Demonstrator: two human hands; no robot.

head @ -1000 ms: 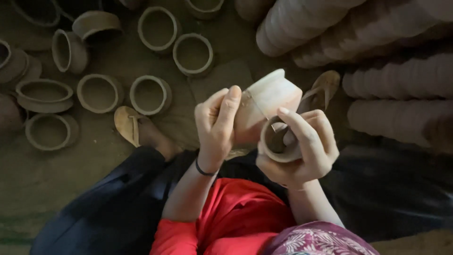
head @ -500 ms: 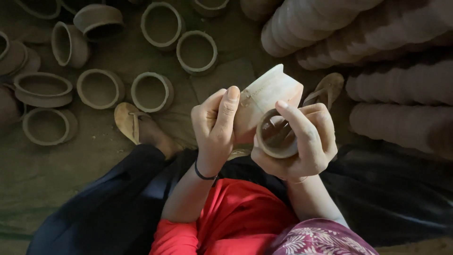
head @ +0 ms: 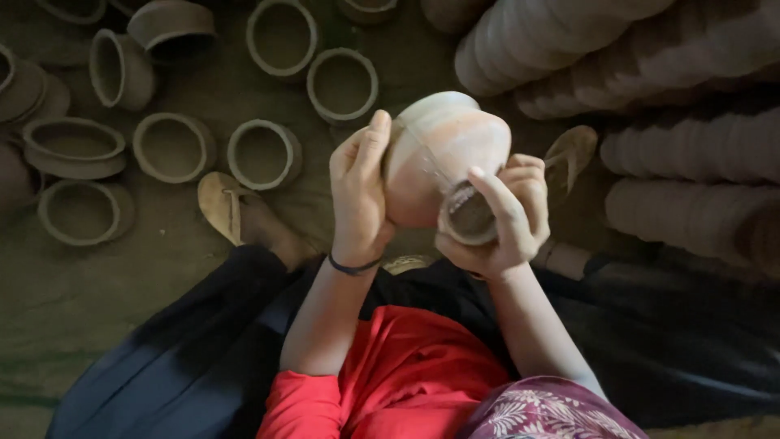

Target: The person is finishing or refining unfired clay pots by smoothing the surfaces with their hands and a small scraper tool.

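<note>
careful: clay pot [head: 443, 150] held mid-air above your lap, between both hands. left hand [head: 360, 191] flat on its left side, fingers straight, pressing. right hand [head: 504, 219] curled round small cup [head: 470, 218] against pot's near side. loosen either palm, pot drops; squeeze hard, wall may crack.

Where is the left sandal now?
In the head view, the sandal lies on the ground at centre-left, on the person's foot, just below two open clay pots and left of the left hand.
</note>
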